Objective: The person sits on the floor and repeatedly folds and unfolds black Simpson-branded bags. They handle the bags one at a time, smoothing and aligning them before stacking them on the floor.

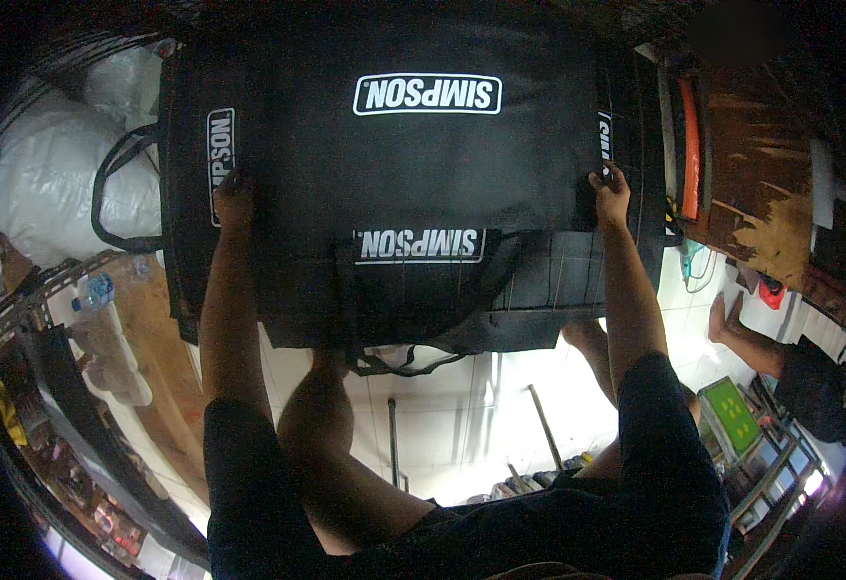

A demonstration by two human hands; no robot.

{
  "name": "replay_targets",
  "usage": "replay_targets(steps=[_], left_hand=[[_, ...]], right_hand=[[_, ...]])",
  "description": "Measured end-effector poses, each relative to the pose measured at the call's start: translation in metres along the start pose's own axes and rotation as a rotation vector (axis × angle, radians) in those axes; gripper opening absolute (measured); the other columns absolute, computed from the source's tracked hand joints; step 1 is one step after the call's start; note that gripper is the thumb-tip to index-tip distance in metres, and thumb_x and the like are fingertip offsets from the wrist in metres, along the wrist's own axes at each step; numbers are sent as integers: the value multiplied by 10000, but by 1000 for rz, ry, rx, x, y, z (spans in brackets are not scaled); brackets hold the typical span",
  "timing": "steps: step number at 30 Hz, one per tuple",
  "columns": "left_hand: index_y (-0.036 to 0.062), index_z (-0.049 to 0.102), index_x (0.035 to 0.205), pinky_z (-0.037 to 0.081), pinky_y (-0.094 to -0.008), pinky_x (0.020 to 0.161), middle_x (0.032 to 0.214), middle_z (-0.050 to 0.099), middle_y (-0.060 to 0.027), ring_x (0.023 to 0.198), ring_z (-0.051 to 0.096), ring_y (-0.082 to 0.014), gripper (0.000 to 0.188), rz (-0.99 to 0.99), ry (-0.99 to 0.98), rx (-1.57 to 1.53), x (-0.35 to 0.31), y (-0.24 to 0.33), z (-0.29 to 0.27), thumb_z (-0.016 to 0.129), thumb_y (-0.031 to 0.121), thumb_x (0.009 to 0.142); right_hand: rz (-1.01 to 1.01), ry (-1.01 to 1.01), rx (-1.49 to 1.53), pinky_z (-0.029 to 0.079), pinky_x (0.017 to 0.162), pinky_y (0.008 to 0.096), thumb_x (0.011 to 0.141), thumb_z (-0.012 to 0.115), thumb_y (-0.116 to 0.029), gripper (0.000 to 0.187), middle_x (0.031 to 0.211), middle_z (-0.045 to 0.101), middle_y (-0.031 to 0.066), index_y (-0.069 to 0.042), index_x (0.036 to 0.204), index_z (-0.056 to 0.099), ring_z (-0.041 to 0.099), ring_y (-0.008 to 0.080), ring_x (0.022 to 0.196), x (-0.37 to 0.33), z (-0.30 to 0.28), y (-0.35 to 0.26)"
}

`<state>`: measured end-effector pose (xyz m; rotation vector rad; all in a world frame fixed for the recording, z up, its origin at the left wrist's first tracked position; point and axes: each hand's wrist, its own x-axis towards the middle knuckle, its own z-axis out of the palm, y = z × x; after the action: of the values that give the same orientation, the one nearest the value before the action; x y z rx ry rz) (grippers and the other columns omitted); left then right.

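Note:
A large black fabric bag (423,164) lies spread in front of me, with white printed label patches on its top and sides. Its top panel stretches between my two hands. My left hand (235,200) is closed on the panel's left edge, beside a side label. On the opposite edge, my right hand (613,196) pinches the fabric, its fingers partly covering another label. One black strap handle (118,184) loops out from the left side. A second strap (413,370) hangs over the near side, close to my legs. The bag's far end fades into shadow.
Clear plastic wrapping (65,174) bulges at the left, near a plastic bottle (94,292) and a wooden board (157,338). Right of the bag are an orange strip (688,150), worn plywood (756,208), a teal tool (691,253), another person's leg (751,346) and a green tray (729,416).

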<state>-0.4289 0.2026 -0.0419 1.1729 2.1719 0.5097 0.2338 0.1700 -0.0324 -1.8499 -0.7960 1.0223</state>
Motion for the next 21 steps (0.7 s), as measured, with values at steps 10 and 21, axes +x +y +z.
replay_targets(steps=[10, 21], left_hand=[[32, 576, 1176, 469, -380, 825, 1065, 634, -191, 973, 616, -329, 385, 271, 59, 182, 3, 9, -6, 553, 220, 841], [101, 619, 1144, 477, -368, 848, 1029, 657, -155, 981, 628, -278, 349, 90, 175, 188, -5, 19, -4, 645, 155, 800]], right_hand=[[-89, 76, -105, 451, 671, 256, 783, 659, -3, 378, 905, 611, 39, -25, 1146, 558, 546, 108, 760, 1, 7, 5], [-56, 29, -165, 392, 881, 285, 824, 645, -52, 435, 1069, 605, 88, -68, 1240, 517, 553, 172, 998, -1, 7, 3]])
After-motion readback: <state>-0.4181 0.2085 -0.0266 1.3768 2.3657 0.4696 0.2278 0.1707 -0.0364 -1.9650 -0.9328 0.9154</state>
